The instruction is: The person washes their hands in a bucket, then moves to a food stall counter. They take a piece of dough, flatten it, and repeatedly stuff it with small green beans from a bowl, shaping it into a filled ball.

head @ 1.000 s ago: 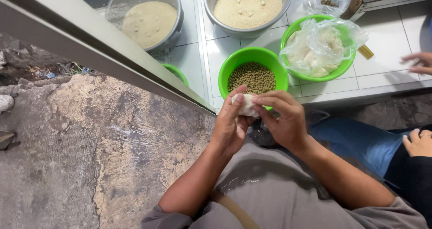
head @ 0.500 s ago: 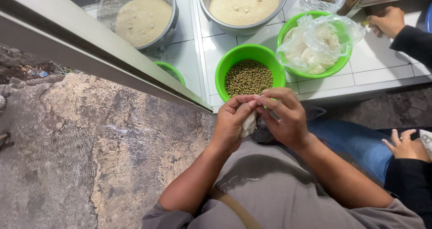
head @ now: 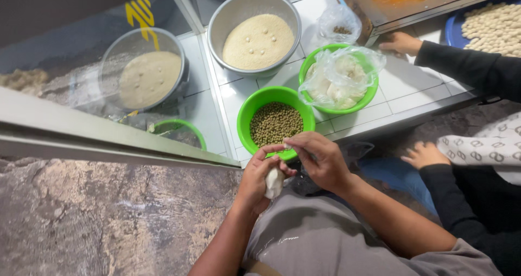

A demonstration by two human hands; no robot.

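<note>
— Dough (head: 274,182), a small white lump, sits cupped in the person's left hand (head: 259,179), just near of the green bowl of small round greenish beans (head: 275,123) on the white tiled counter (head: 412,91).

— And the right hand (head: 321,159)?

— Its fingertips are pressed together in a pinch at the top of the lump (what, if anything, lies between them cannot be told), while the left fingers curl closed around the dough.

— What surrounds them?

— Far of the beans stands a metal bowl of pale batter (head: 256,40); to the right, a second green bowl holding a clear plastic bag of white pieces (head: 339,80). At far right, another person's hand (head: 400,42), in a dark sleeve, rests on the counter by a wooden tray (head: 401,4).
</note>
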